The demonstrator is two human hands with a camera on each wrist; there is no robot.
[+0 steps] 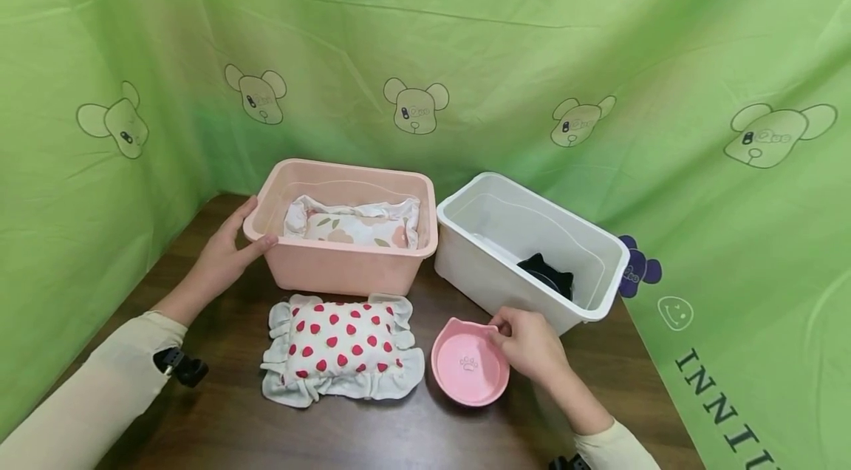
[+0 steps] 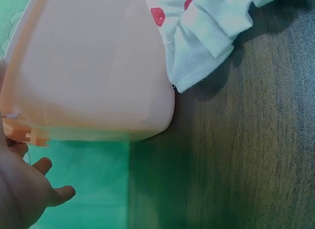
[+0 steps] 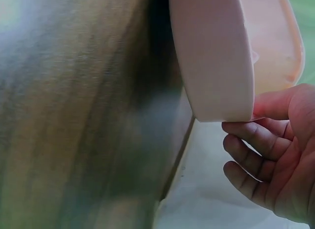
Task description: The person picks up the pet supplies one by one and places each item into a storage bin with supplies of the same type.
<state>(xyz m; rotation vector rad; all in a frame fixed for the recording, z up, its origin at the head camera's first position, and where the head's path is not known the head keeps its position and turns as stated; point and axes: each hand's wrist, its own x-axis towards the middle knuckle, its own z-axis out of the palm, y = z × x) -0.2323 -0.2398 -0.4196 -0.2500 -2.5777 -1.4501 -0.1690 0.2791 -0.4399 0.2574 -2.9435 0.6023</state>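
A pink bowl [image 1: 468, 366] with a pointed ear and a paw print is held by its rim between the thumb and fingers of the right hand [image 1: 530, 346], its remaining fingers being loosely bent in the right wrist view. The bowl is placed in front of the white bin [image 1: 495, 274], to the right of a frilled strawberry pillow [image 1: 342, 341]; whether the desk [image 1: 229, 411] is touched by its base cannot be told. The left hand [image 1: 222, 259] is spread wide, with the near left corner of the pink bin [image 1: 346, 270] touched at its rim by thumb and fingers. Inside that bin a floral cushion [image 1: 352, 230] with a pale border is seen. The pillow is laid flat just in front of the pink bin. The white bin is set at an angle beside the pink one, and a black eared object [image 1: 548, 274] is contained in its right end. Behind everything, a green cloth [image 1: 465, 12] printed with cartoon heads is hung.
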